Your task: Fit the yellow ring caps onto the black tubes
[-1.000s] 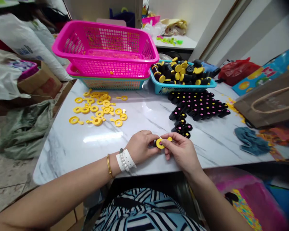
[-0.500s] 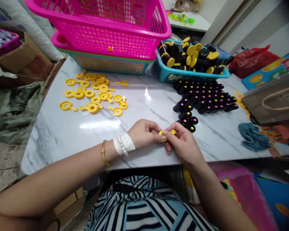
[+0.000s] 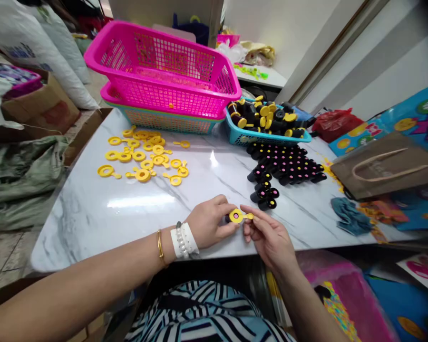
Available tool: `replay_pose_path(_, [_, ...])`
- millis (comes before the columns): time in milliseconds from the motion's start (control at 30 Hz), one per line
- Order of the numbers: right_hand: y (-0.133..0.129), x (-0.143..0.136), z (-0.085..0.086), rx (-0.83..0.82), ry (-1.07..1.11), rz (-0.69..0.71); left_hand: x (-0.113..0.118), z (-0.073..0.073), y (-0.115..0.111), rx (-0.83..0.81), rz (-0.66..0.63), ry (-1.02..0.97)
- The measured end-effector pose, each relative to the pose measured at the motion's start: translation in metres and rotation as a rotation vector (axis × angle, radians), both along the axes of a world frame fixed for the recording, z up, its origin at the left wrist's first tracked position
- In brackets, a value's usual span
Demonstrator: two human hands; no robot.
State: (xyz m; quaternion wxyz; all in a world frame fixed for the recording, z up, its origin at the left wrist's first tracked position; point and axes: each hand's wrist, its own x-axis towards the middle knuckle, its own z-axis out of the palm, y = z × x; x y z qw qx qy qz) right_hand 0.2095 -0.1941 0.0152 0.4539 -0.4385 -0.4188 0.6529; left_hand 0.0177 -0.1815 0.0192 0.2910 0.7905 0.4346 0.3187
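Note:
Between my hands, near the table's front edge, a yellow ring piece (image 3: 236, 216) sits on a black part with a pink dot showing in its centre. My left hand (image 3: 212, 221) grips the black part, which is mostly hidden by the fingers. The fingers of my right hand (image 3: 267, 232) are closed at the tab on the ring's right side. Loose yellow ring pieces (image 3: 139, 156) lie at the table's left. Rows of black pieces with pink and yellow dots (image 3: 285, 164) stand at the right, a few of them nearer my hands.
Stacked pink baskets (image 3: 164, 90) stand at the table's back. Beside them a blue basket (image 3: 260, 137) holds black pieces with yellow caps. A brown paper bag (image 3: 381, 164), a red plastic bag (image 3: 337, 124) and a blue cloth (image 3: 349, 216) lie at the right. The white marbled table (image 3: 92, 228) has its front edge below my hands.
The view has tilted up, showing more of the room behind. The yellow ring, mostly covered by my fingers before, now shows face up on the black part, and my hands have opened out around it.

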Motion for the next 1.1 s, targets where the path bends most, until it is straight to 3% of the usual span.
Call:
replay_pose_path(133, [0.011, 0.012, 0.006, -0.063, -0.054, 0.161, 0.0, 0.002, 0.004, 0.011, -0.031, 0.096])
replay_pose_path(300, [0.034, 0.005, 0.025, -0.196, -0.268, 0.463, 0.009, 0.002, 0.004, -0.019, -0.059, 0.037])
replay_pose_path(533, [0.042, 0.007, 0.021, -0.312, -0.21, 0.529, 0.014, 0.002, 0.001, -0.066, -0.018, 0.061])
replay_pose_path(733, [0.037, 0.016, 0.023, -0.255, -0.116, 0.636, 0.012, 0.004, -0.008, -0.018, -0.003, 0.094])
replay_pose_path(967, [0.035, 0.001, 0.029, -0.221, -0.411, 0.649, 0.015, 0.0, -0.004, -0.068, -0.022, 0.135])
replay_pose_path(1100, [0.025, -0.001, 0.029, -0.218, -0.486, 0.703, 0.012, 0.006, -0.008, -0.101, -0.044, 0.202])
